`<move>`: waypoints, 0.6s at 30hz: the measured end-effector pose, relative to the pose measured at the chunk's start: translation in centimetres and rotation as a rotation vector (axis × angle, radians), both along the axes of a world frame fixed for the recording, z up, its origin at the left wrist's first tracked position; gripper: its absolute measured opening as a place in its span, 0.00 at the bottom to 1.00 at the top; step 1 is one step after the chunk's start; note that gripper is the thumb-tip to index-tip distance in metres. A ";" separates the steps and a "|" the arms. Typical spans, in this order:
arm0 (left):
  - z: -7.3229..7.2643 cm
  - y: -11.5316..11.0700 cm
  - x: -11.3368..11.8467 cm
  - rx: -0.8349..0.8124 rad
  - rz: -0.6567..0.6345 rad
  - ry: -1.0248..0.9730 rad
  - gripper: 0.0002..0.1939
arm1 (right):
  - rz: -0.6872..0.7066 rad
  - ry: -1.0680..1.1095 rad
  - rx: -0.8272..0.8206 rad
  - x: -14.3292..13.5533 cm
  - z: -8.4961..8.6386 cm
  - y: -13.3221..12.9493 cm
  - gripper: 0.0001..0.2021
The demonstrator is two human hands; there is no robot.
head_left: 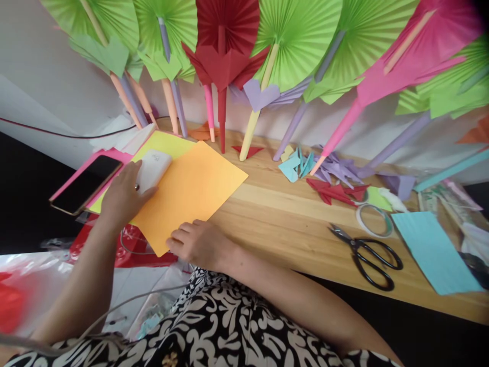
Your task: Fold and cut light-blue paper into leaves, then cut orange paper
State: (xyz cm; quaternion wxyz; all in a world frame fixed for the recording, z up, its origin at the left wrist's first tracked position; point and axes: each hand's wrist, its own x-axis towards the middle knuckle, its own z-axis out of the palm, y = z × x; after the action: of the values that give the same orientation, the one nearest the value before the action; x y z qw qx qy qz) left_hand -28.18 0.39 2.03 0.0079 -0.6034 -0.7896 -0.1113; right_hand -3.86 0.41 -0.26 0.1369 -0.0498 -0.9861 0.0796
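Note:
My left hand [124, 192] is closed around the sides of a white flat box that looks like a power bank [155, 168], lying on coloured paper. Beneath it spreads a sheet of orange paper [194, 188], with yellow paper [166, 144] showing behind. My right hand [200, 243] has its fingers curled over the near edge of the orange sheet; its thumb is hidden. Left of my left hand, a dark-screened phone [87, 183] rests on pink paper [71, 173].
Along the wall lean several pleated paper fans on rolled stems, including a red fan [225, 61]. To the right lie black-handled scissors [367, 257], a tape roll [374, 220], blue paper [435, 252] and folded red paper pieces [332, 191]. A cable [141, 295] crosses near my lap.

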 end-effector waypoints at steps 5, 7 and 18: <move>0.5 0.0 0.8 -0.009 0.051 -0.026 0.37 | 0.009 0.021 -0.006 -0.2 -0.4 0.1 0.11; 0.7 0.0 1.1 -0.011 0.072 -0.029 0.39 | 0.000 0.041 0.002 -0.3 -0.6 0.2 0.12; 0.3 0.1 0.9 0.097 0.072 -0.062 0.43 | -0.048 0.235 0.036 0.2 -1.4 0.1 0.12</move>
State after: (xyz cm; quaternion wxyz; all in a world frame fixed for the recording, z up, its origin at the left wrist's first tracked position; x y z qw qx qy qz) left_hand -27.25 0.52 2.31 0.0164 -0.5698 -0.8043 -0.1677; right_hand -3.67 0.53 -1.69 0.2545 -0.0615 -0.9630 0.0638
